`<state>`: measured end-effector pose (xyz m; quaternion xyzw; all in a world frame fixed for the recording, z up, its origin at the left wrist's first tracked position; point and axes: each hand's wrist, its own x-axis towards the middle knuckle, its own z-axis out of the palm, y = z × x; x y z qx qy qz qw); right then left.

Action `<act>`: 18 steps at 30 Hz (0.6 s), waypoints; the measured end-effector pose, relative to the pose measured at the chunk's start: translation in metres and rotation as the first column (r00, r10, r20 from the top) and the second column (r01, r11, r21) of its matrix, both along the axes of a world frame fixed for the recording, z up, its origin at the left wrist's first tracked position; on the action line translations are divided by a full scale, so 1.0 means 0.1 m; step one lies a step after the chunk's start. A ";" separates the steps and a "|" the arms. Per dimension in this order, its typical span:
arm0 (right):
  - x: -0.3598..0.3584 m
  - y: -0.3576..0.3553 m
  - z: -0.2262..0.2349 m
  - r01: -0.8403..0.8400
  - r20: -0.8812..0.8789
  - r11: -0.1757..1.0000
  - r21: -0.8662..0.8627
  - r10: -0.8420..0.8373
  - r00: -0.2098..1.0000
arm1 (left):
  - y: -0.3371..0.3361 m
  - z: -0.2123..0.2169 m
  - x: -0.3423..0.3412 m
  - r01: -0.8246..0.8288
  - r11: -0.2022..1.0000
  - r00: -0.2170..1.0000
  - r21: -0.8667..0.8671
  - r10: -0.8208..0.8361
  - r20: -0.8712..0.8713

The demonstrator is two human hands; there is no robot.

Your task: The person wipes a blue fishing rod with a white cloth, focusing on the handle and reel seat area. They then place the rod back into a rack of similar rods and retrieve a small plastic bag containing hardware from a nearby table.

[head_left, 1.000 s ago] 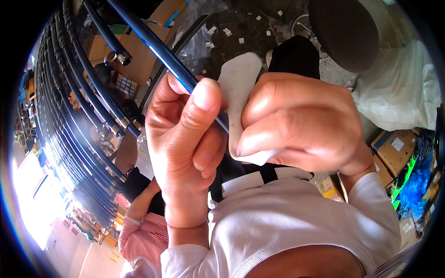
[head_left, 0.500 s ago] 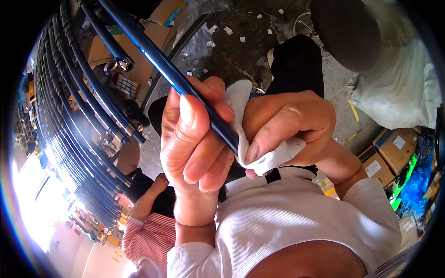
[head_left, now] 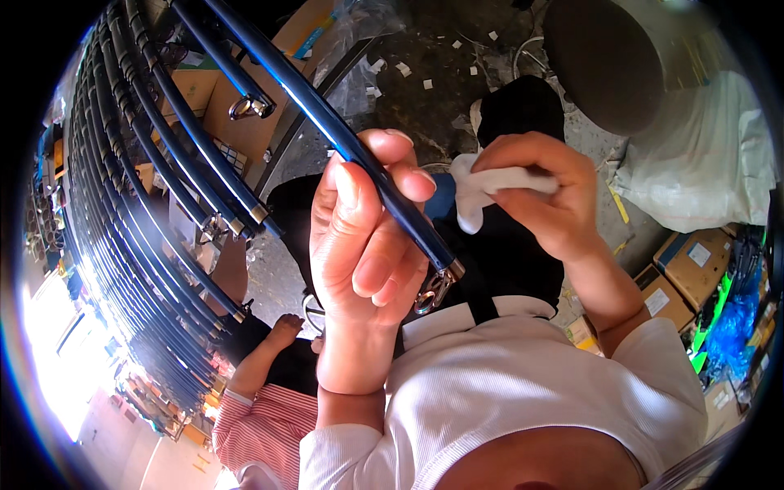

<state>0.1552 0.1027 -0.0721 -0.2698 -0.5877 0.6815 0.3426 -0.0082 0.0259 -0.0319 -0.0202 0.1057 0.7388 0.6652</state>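
Note:
My left hand (head_left: pixel 363 233) is closed around a glossy dark blue fishing rod (head_left: pixel 302 98), which slants from the upper left down toward my body. Below my fingers, the rod's near end carries a metal collar and a ring-shaped line guide (head_left: pixel 433 291). To the right, my right hand (head_left: pixel 555 200) pinches a folded white cloth (head_left: pixel 482 189) between thumb and fingers, apart from the rod.
A long row of similar dark rods (head_left: pixel 139 204) fills the left side. Another rod with a ring guide (head_left: pixel 245 106) hangs near mine. A person in a striped shirt (head_left: pixel 265 425) is at lower left. A white sack (head_left: pixel 694 171) and cardboard boxes (head_left: pixel 694 261) stand right.
My right hand has drawn the cloth off the rod and up to the right, baring the metal end and ring. My left hand and the rod have shifted slightly right.

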 end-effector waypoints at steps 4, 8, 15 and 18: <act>-0.03 0.07 0.26 -0.058 -0.199 0.942 0.329 0.130 0.971 | -0.04 0.04 -0.01 0.002 1.000 1.000 -0.015 -0.002 0.013; -0.13 -0.01 0.42 -0.035 -0.092 0.735 0.677 0.132 0.987 | -0.01 0.24 0.09 -0.112 0.945 0.980 -0.309 0.053 -0.192; -0.13 -0.09 0.20 0.052 -0.059 0.690 0.722 -0.013 0.998 | -0.06 0.28 0.05 0.001 0.971 0.996 -0.240 -0.022 -0.084; -0.03 -0.12 0.09 0.027 0.041 0.842 0.538 -0.058 0.997 | -0.04 0.26 0.05 0.030 0.992 0.999 -0.122 -0.035 -0.034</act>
